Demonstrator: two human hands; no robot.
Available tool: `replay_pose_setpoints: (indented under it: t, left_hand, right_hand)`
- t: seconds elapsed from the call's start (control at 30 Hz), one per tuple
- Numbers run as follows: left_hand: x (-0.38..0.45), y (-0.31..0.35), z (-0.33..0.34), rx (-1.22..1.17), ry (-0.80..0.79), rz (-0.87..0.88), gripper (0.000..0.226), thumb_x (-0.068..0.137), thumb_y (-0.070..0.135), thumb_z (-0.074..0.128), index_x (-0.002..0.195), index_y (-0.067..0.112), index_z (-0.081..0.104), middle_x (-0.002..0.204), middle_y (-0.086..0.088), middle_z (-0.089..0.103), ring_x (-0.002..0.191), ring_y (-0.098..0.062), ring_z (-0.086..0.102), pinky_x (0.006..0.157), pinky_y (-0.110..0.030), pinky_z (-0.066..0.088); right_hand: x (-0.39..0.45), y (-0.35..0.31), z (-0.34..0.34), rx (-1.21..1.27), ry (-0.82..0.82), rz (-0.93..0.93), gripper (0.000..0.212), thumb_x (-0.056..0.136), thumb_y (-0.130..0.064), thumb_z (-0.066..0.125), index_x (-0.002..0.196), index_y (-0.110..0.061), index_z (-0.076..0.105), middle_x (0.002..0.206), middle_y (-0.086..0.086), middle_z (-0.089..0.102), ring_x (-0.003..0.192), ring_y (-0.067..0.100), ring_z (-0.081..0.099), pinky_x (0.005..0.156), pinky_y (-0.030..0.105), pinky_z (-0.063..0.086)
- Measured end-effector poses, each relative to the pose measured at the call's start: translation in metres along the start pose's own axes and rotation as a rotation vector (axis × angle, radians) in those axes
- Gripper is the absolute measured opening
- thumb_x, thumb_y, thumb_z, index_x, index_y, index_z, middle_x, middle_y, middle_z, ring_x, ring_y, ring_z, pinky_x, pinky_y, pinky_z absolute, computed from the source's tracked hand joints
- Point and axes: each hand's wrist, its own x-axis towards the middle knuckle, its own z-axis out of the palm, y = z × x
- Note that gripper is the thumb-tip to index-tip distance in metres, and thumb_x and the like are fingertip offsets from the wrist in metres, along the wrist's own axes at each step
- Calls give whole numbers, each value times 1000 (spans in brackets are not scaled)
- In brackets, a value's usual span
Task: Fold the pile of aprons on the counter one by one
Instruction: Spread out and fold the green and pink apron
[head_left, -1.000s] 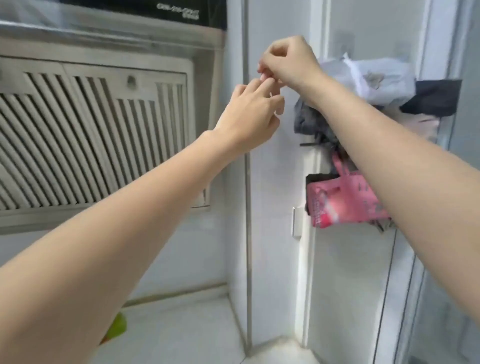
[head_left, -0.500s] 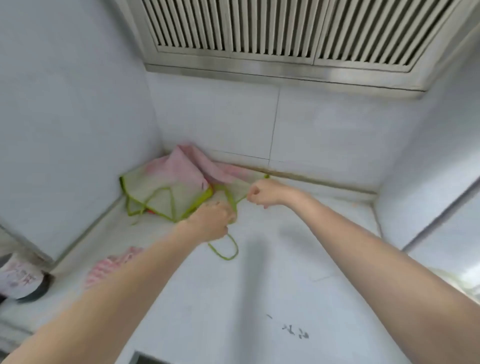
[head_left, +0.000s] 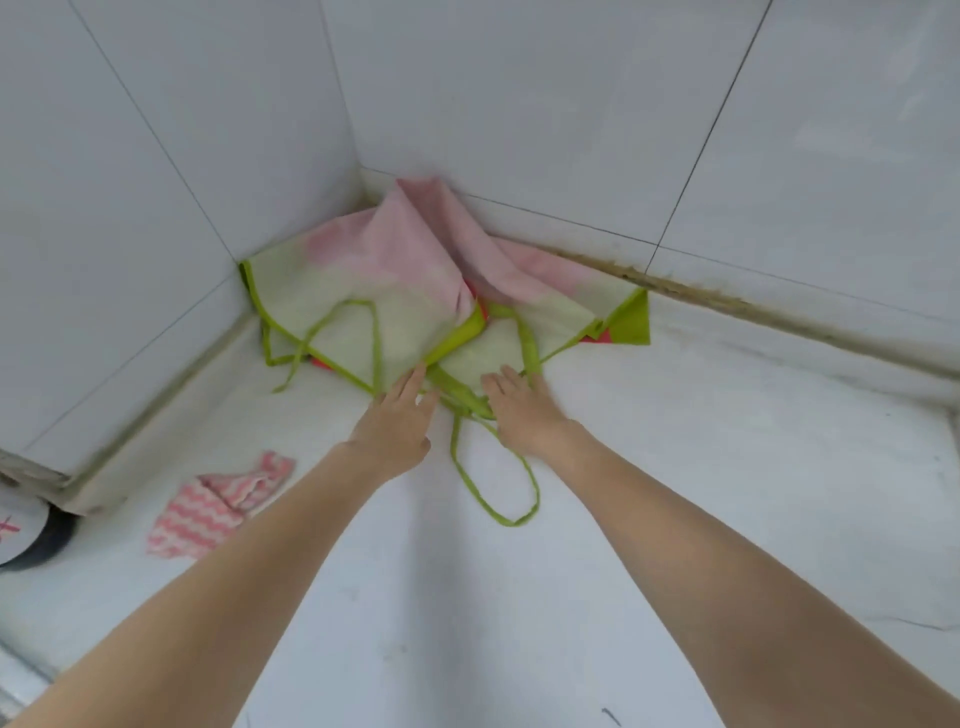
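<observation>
While my left hand (head_left: 395, 421) and right hand (head_left: 519, 410) lie flat, fingers straight, on the near edge of the crumpled green-trimmed apron (head_left: 363, 291) in the counter (head_left: 675, 467) corner, I judge spreading comes next, before folding.

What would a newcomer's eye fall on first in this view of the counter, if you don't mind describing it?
The eye goes first to the crumpled pink and green apron heaped in the far corner of the white counter, where the tiled walls meet. The left hand and right hand reach its near edge with straight fingers, and a green strap loop trails between the forearms. A pink striped cloth lies apart at the left.
</observation>
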Motion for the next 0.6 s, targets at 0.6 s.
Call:
replay_pose_setpoints:
  t: [0.6]
  left_hand:
    - [7,-23,-42,-616,271,48,17,81,9,67,97,6,62,92,-13,65,91,-30,60,71,-31,35]
  right_hand:
    - [-75,48,17,-17,-63,-45,50,88,-3,45,137,-11,40,134,10,43,122,26,45,89,35,41]
